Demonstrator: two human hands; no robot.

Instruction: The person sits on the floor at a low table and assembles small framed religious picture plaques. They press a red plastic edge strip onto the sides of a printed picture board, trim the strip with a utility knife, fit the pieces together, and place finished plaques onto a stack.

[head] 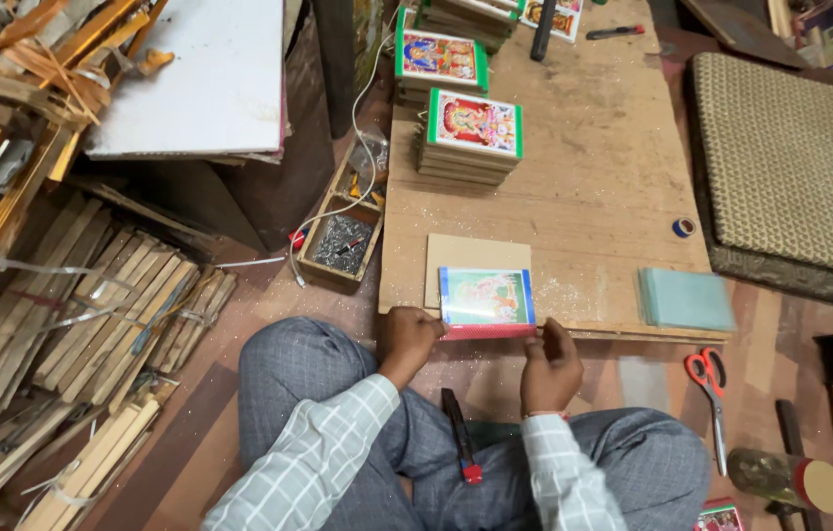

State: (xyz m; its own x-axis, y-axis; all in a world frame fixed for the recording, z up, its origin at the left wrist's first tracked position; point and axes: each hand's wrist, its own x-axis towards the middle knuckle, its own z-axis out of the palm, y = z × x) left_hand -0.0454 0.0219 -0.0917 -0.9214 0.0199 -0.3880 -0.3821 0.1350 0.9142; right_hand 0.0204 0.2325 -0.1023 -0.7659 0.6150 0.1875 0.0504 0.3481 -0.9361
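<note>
Both your hands grip the small framed picture [487,300] at the board's [593,187] near edge: left hand [408,337] pinches its left corner, right hand [549,362] its right. It overhangs that edge, so a loose pinch likely drops it into your lap. Plain backing panel [470,258] lies just behind it, glass sheets [686,299] at the near right corner, easily knocked off. Framed stacks [470,138] sit towards the far left edge.

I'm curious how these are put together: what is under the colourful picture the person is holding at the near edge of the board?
Under the picture, held by the left hand and right hand, a red frame edge shows. Behind it lies a plain board. Whatever else sits beneath is covered.
</note>
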